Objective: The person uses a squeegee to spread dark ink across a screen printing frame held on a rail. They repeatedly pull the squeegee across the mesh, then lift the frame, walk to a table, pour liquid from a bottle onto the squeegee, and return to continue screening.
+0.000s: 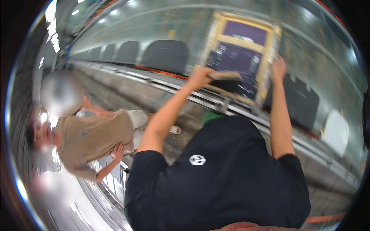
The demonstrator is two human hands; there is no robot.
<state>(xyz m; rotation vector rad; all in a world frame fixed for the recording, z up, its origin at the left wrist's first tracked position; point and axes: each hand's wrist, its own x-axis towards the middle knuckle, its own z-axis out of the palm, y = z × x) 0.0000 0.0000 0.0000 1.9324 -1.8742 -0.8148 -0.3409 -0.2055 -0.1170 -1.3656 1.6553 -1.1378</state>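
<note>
My left hand [200, 78] is closed around one end of a tan block-shaped tool [227, 76] with a dark underside, perhaps a brush; blur hides its exact kind. The tool is over the lower part of a dark purple panel [235, 57] framed with yellow tape [265, 46], which leans on a glassy greenish surface. Up along the panel's right edge, my right hand [279, 70] has its fingers curled in. Something greyish may be between them, too smeared to make out. Both my arms reach forward from a black T-shirt.
Dark rounded pads [165, 56] line the surface to the left; another dark pad [296, 102] and a white one [336, 129] are on the right. A metal rail [154, 81] runs below. At left stands a person in a brown shirt [96, 140], close to my left arm.
</note>
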